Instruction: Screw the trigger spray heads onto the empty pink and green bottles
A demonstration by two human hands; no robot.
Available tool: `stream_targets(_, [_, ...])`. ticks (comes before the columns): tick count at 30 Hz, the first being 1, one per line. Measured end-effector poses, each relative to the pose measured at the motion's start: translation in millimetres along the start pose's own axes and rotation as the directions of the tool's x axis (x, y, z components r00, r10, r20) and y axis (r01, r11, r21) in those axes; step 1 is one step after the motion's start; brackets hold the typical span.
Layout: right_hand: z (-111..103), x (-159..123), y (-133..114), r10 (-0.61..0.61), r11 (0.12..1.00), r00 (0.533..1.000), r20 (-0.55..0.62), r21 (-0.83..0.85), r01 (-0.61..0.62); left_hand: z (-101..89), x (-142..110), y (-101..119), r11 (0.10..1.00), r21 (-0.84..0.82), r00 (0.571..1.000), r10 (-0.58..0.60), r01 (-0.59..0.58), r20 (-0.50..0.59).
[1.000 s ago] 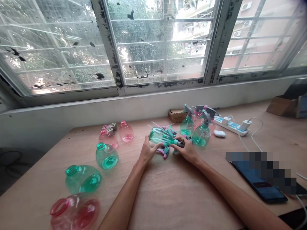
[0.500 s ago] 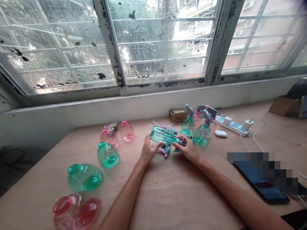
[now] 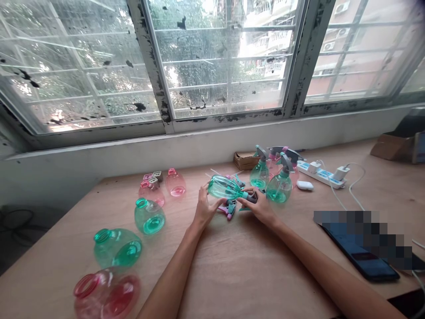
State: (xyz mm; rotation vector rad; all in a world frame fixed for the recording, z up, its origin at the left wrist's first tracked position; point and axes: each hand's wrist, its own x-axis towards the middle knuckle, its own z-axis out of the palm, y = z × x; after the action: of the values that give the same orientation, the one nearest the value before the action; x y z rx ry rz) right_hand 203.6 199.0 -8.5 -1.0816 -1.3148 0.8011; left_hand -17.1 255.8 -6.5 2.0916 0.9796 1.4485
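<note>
A clear green spray bottle (image 3: 224, 187) lies on its side in the air between my hands, its grey spray head pointing right. My left hand (image 3: 205, 207) is closed on the bottle's base end. At the neck and spray head, my right hand (image 3: 258, 204) grips the same bottle. Beneath it is a pile of loose pink, teal and grey spray heads (image 3: 228, 210), partly hidden by the bottle and my fingers. Right of my right hand stand a green spray bottle (image 3: 279, 189) and another green one (image 3: 259, 175), both with heads fitted; pink ones show behind.
Headless bottles line the left side: a pink one (image 3: 106, 296), green ones (image 3: 117, 248) (image 3: 149, 217), and pink ones farther back. A cardboard box (image 3: 245, 161) sits by the wall. To the right are a power strip (image 3: 325, 175), a white earbud case (image 3: 304, 185) and a phone (image 3: 361, 254).
Almost nothing differs. Both hands keep their hold on the green spray bottle in the same place; the view has shifted very slightly.
</note>
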Motion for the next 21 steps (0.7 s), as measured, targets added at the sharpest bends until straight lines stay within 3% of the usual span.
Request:
stream_targets(3, [-0.2,-0.4,2.3,-0.069,0.994,0.997,-0.018,-0.088,0.067,-0.1,0.7,-0.1,0.999,-0.025,0.999,-0.041,0.041,-0.013])
stream_targets(8, [-0.3,1.2,-1.5,0.126,0.98,0.991,0.055,0.149,-0.132,-0.2,1.6,1.0,0.999,0.035,0.999,0.038,-0.037,-0.033])
stream_targets(10, [0.7,1.2,-1.7,0.146,0.967,0.987,0.07,0.199,-0.158,-0.2,1.0,1.2,0.999,0.028,0.999,0.041,-0.041,-0.021])
stream_targets(17, [0.8,-1.9,1.8,-0.074,0.993,0.996,0.043,-0.094,0.077,-1.9,0.2,0.8,0.992,-0.092,0.996,-0.084,0.082,-0.016])
stream_targets(21, [-0.8,0.0,0.4,0.079,0.993,0.996,0.035,0.081,-0.081,-1.9,1.5,-0.1,0.997,-0.056,0.998,-0.061,0.06,-0.009])
